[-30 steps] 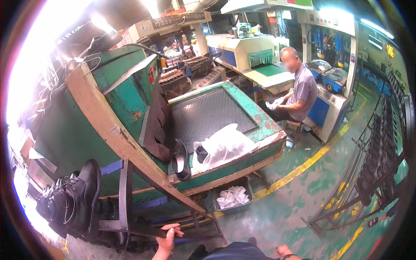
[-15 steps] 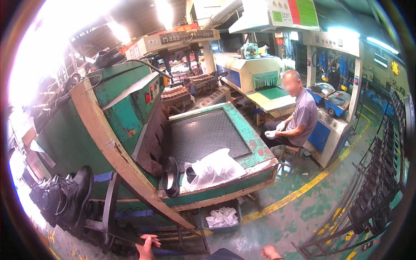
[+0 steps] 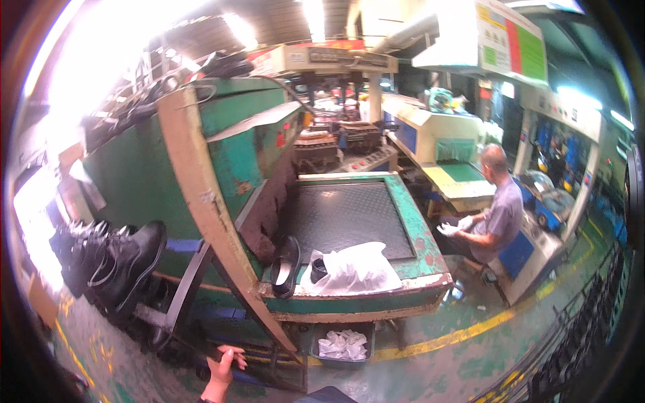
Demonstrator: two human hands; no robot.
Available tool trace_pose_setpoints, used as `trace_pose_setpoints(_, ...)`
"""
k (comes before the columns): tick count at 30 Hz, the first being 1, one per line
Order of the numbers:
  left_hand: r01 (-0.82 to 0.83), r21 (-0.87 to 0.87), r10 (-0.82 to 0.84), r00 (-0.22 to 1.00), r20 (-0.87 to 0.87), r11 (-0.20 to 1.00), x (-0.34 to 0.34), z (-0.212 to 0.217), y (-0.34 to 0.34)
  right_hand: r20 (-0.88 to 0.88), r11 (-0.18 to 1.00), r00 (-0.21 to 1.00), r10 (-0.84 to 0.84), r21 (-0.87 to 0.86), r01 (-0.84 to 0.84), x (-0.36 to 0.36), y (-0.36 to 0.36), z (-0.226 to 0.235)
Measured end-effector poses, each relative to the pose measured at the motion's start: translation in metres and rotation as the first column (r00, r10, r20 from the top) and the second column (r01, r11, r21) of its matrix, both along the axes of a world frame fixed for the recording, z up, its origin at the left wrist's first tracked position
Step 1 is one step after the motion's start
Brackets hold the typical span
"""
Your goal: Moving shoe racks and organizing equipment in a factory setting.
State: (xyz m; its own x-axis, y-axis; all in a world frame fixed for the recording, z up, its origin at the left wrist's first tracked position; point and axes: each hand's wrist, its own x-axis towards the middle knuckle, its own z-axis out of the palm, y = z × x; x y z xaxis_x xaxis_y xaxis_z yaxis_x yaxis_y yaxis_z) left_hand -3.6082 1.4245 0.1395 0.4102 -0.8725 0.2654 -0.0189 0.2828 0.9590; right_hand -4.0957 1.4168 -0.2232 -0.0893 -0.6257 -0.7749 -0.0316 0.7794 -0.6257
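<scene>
My left hand (image 3: 226, 366) is at the lower edge, beside the end of a dark metal rack (image 3: 188, 279). Its fingers look slightly bent and apart; whether they touch the rack I cannot tell. Black lace-up shoes (image 3: 127, 262) sit on that rack at the left. A single black shoe (image 3: 286, 267) rests on the front edge of a green machine table (image 3: 430, 269). Beside it lies a white wrapping sheet (image 3: 359, 270), with a dark shoe (image 3: 318, 267) partly showing at its left end. My right hand is out of the picture.
Under the table's front edge stands a bin (image 3: 339, 363) of crumpled white paper. A seated person (image 3: 497, 208) in white gloves is at the right. A slanted beige post (image 3: 208, 201) rises between rack and table. Racks of dark shoes (image 3: 578, 329) line the far right.
The view has turned left, so the scene sits further right. My right hand has left the picture at the lower edge. My left hand stays beside the rack's end.
</scene>
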Motion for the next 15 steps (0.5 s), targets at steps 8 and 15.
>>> trace_pose_setpoints(8, 0.019, 0.026, -0.018, 1.0, -0.013, 0.999, -0.001, 0.002, -0.011, -0.01, 0.995, 0.995, 0.094, 0.038, -0.094, -0.023, -0.013, -0.001)
trace_pose_setpoints(15, -0.009, -0.014, 0.009, 1.0, -0.004, 1.0, 0.011, -0.001, 0.007, -0.016, 0.967, 0.967, 0.253, 0.002, -0.253, 0.015, 0.001, 0.002)
